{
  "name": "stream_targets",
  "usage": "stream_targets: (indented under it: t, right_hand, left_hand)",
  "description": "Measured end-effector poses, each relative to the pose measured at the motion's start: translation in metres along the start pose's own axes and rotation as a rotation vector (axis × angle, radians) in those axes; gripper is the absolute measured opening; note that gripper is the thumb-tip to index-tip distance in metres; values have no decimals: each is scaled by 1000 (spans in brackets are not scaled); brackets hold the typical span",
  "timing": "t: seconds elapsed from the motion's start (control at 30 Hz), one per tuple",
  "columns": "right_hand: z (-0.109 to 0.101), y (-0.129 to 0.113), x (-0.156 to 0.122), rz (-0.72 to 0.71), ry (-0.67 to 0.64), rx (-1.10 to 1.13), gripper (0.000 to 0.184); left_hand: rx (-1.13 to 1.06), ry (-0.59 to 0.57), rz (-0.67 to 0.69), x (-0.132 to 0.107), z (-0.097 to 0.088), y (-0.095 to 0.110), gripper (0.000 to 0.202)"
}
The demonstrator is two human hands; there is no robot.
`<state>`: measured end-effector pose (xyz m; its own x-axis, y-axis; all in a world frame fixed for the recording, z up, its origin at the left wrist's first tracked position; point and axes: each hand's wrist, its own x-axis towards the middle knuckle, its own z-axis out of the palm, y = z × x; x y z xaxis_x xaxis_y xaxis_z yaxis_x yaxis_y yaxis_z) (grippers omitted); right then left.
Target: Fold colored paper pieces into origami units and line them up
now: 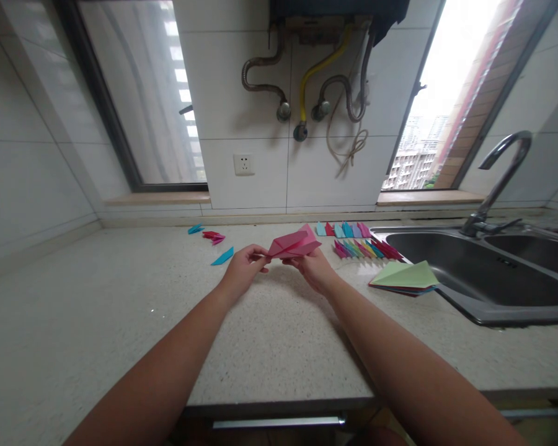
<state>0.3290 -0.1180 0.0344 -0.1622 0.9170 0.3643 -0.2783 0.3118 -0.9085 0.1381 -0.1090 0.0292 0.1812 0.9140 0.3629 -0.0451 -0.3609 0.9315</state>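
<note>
A pink folded paper piece (pixel 292 244) is held just above the speckled countertop (pixel 270 334), between both my hands. My left hand (pixel 242 267) pinches its left tip with closed fingers. My right hand (pixel 312 267) grips its underside near the middle, fingers curled. The paper is creased into a pointed, wing-like shape.
Rows of small folded coloured pieces (pixel 360 248) lie beyond my right hand, a stack of paper sheets with a green top (pixel 404 276) beside the steel sink (pixel 493 279). Blue (pixel 222 256) and red (pixel 212 236) folded bits lie at back left. A tap (pixel 500 179) rises at right.
</note>
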Motion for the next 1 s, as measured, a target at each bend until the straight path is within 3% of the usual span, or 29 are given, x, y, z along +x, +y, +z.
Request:
stream_targets:
  t: [0.23,0.53,0.67,0.8,1.0]
  right_hand:
    - [-19,-6,3,20,83,36,16]
    - [-20,-16,4,11,127,150,19]
    - [-24,-17,4,25,142,144,31]
    - [-26,-15,4,18,145,72,26]
    - [-33,-8,8,31,143,82,20]
  left_hand:
    - [-12,91,-11,3,-2,0,21]
    - [36,111,-34,5,-10,-4,17]
    - [70,127,-8,6,-15,-9,15]
    - [119,140,20,7,-20,-11,14]
    - [-31,118,58,7,-22,-9,24]
